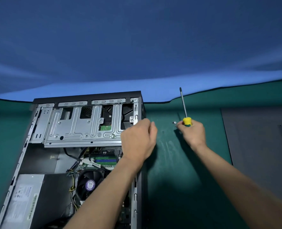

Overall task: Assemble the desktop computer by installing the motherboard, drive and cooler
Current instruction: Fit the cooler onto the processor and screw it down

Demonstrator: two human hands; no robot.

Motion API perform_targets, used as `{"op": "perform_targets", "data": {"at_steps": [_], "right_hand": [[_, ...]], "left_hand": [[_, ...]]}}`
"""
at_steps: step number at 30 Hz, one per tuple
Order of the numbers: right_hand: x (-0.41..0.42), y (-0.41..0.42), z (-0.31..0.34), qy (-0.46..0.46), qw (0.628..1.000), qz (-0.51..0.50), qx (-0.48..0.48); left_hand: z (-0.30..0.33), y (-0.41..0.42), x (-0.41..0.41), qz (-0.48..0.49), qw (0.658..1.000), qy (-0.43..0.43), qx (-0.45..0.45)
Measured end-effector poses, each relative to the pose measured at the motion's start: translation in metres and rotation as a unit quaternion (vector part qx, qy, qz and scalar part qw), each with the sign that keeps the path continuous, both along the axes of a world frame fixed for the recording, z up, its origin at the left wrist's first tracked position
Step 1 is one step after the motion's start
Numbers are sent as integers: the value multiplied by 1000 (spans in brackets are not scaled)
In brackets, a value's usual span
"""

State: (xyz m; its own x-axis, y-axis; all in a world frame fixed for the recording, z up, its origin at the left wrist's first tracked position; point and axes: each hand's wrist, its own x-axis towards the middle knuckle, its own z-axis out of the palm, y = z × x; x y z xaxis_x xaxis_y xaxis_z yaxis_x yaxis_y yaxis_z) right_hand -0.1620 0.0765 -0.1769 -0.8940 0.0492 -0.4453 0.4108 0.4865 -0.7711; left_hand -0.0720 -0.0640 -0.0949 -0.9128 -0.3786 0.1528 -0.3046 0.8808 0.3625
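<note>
While the right hand (192, 132) grips the screwdriver (185, 109) by its yellow handle, shaft pointing up and away, its fingertips reach down toward small screws (174, 122) lying on the green mat (178, 179) just left of that hand. The left hand (137, 139) hovers over the case's right edge, beside the far right corner of the drive cage (80, 126); its fingers are curled, but whether they pinch anything cannot be told, since the back of the hand hides them.

The case (37, 162) lies open on its side on the left half of the desk, its far end close to the desk's back edge. Inside, the silver cage spans the far end, and the drive (108, 115) sits within it, dark body and a strip of green board showing through the cage's openings. Nearer, the motherboard (104, 162) lies flat in the case with memory sticks (106, 160) across it, and the cooler (90, 181), a black fan with a purple label, sits on it, partly behind the left forearm. The power supply (26, 199) fills the case's near left corner. Bundled cables (72, 182) run between it and the board.

A dark grey panel (256, 146) lies on the desk's right edge. A blue cloth (137, 47) hangs behind the desk.
</note>
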Motion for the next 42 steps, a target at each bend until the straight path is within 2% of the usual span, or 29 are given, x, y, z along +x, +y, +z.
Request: {"op": "perform_targets", "data": {"at_steps": [3,7,9,12,17,21,24,27,30,33,35,38,42], "right_hand": [[14,2,37,0,993,17,-121],[28,5,77,7,974,91,-208],[33,5,90,5,967,102,-233],[40,7,102,-5,959,111,-259],[50,8,109,-39,946,111,-303],[56,8,111,-54,941,112,-315],[60,8,112,-56,939,119,-317],[61,3,116,-23,951,159,-262],[63,2,120,6,954,212,-213],[64,10,125,107,932,333,-98],[64,15,129,174,904,391,2],[65,17,136,208,885,411,64],[64,19,134,216,881,413,83]], "left_hand": [[4,3,4,1,999,-34,3],[19,12,3,-5,996,-66,63],[28,21,4,-30,984,-84,153],[38,28,9,-34,942,-85,322],[46,29,15,-39,905,-70,417],[46,30,23,-22,884,-79,460],[48,29,28,20,819,-65,570],[52,23,33,67,746,-11,663],[58,9,36,156,651,64,740],[61,-6,40,235,535,145,798],[61,-15,44,253,480,182,820],[61,-22,50,260,440,197,837],[61,-27,55,259,418,210,845]]}}
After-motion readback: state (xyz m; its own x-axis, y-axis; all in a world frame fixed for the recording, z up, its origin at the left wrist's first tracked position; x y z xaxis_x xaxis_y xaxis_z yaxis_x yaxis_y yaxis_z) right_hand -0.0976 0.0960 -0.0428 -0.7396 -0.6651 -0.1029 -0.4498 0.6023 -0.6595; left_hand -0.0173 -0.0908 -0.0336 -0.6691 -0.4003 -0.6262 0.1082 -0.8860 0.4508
